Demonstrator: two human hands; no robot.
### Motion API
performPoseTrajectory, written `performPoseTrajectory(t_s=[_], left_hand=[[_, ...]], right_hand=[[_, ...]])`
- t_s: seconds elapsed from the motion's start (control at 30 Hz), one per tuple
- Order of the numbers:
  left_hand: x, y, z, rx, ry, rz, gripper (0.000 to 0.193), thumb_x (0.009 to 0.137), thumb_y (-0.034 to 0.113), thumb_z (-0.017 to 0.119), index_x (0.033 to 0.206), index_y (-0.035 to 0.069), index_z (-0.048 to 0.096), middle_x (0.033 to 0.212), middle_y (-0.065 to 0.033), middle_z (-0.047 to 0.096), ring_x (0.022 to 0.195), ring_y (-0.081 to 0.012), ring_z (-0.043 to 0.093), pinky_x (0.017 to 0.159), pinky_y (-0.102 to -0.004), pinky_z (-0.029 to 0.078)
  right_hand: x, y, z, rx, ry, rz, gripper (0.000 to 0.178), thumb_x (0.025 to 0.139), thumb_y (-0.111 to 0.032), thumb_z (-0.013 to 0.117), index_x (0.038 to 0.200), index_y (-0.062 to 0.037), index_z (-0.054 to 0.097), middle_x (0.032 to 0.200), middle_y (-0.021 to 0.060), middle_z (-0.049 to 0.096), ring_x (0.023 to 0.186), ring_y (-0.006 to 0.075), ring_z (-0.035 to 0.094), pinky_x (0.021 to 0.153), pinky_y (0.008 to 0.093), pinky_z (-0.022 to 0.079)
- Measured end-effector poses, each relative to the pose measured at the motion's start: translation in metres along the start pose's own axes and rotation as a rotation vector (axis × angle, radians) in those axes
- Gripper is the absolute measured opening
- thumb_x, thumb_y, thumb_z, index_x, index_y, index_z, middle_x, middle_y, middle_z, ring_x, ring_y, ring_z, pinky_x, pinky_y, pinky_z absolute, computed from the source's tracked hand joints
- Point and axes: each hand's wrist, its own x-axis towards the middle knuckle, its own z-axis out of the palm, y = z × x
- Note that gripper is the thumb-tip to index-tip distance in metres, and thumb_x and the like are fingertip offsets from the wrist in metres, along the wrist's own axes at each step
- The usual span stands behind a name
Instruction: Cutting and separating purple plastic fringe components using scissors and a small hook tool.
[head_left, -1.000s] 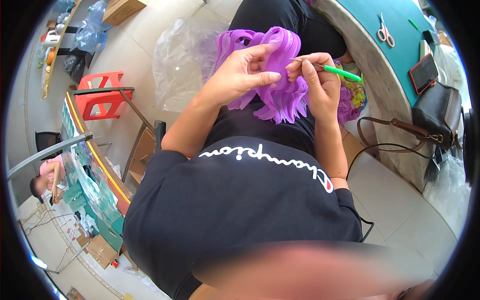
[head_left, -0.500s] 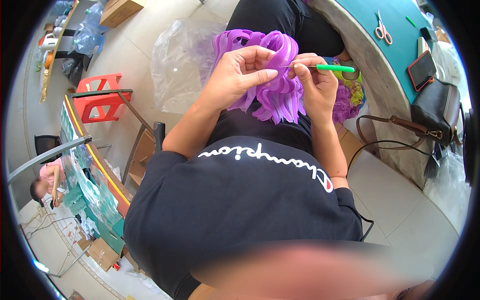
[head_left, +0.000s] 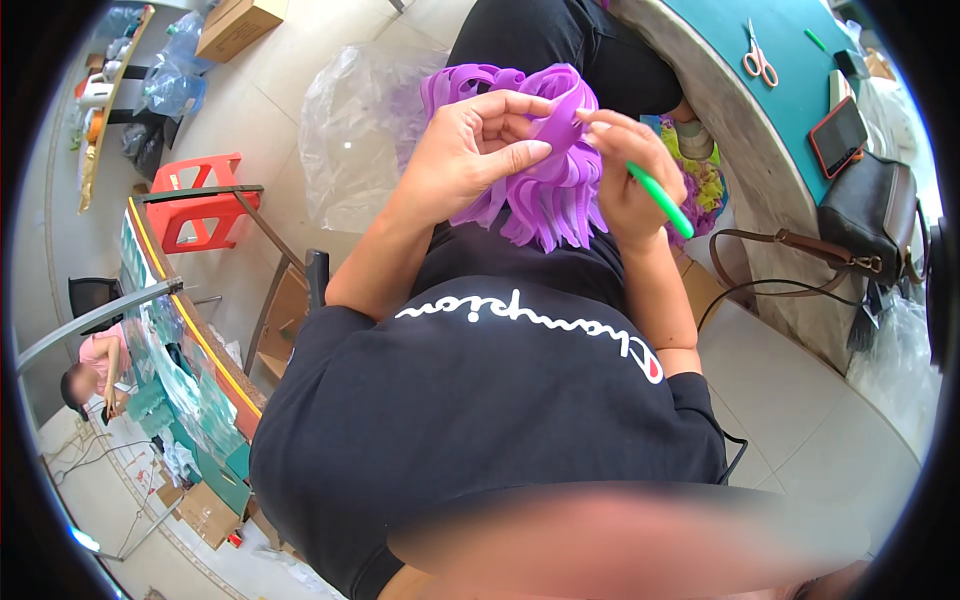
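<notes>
A bundle of glossy purple strips (head_left: 545,205), looped at the top with loose ends hanging down, rests over my lap. My left hand (head_left: 468,150) is closed on the bundle's upper loop, thumb pressed against the strips. On the other side of that loop, my right hand (head_left: 640,175) has its thumb and forefinger at the strip's edge. A green-handled tool (head_left: 660,200) is tucked in the right hand's fingers, its handle pointing down and to the right. The tool's thin metal tip is hidden now.
A clear plastic bag (head_left: 345,150) lies left of the bundle. To the right, a teal-topped table (head_left: 790,110) carries scissors (head_left: 759,58), a phone (head_left: 838,137) and a black bag (head_left: 873,205). A red stool (head_left: 195,205) stands left. A person (head_left: 100,360) sits at another table.
The green tool has swung from level to slanting downward in my right hand, its tip leaving the purple loop. My right fingertips have come up to the strip; my left hand stays nearly still.
</notes>
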Motion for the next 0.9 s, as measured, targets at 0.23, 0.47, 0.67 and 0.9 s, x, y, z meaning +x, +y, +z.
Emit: performPoseTrajectory(t_s=[0.23, 0.47, 0.67, 0.9], left_hand=[[0.003, 0.007, 0.002, -0.083, -0.06, -0.067, 0.031, 0.086, 0.01, 0.067, 0.113, -0.002, 0.06, 0.094, -0.006, 0.066, 0.085, -0.0091, 0.063, 0.079, -0.0219, 0.05], [0.006, -0.016, -0.001, -0.188, -0.028, -0.09, 0.022, 0.088, 0.012, 0.066, 0.106, 0.001, 0.061, 0.089, -0.0016, 0.065, 0.079, -0.0056, 0.06, 0.067, -0.019, 0.046], [0.006, -0.013, 0.009, -0.267, 0.048, -0.05, 0.013, 0.087, 0.007, 0.066, 0.098, 0.003, 0.06, 0.087, -0.0043, 0.066, 0.075, -0.009, 0.063, 0.066, -0.025, 0.053], [0.002, -0.009, 0.012, -0.232, 0.083, -0.01, 0.014, 0.087, 0.007, 0.065, 0.098, 0.002, 0.058, 0.085, -0.0059, 0.067, 0.073, -0.0113, 0.064, 0.067, -0.0268, 0.055]], right_hand=[[0.015, -0.002, -0.005, 0.083, -0.076, -0.05, 0.009, 0.086, 0.001, 0.062, 0.094, 0.0002, 0.058, 0.089, 0.0187, 0.069, 0.076, 0.024, 0.068, 0.065, 0.027, 0.054], [-0.001, -0.013, -0.003, 0.186, -0.131, 0.062, 0.009, 0.086, 0.001, 0.063, 0.095, 0.0021, 0.06, 0.092, 0.0179, 0.067, 0.08, 0.023, 0.067, 0.071, 0.0277, 0.053], [-0.008, -0.017, 0.006, 0.316, 0.078, 0.347, 0.008, 0.086, -0.001, 0.065, 0.092, 0.004, 0.062, 0.096, 0.0154, 0.064, 0.085, 0.0197, 0.063, 0.076, 0.0272, 0.05], [-0.007, -0.02, 0.006, 0.269, 0.071, 0.355, 0.009, 0.084, -0.002, 0.067, 0.091, 0.0034, 0.064, 0.094, 0.0147, 0.065, 0.086, 0.0197, 0.063, 0.076, 0.027, 0.049]])
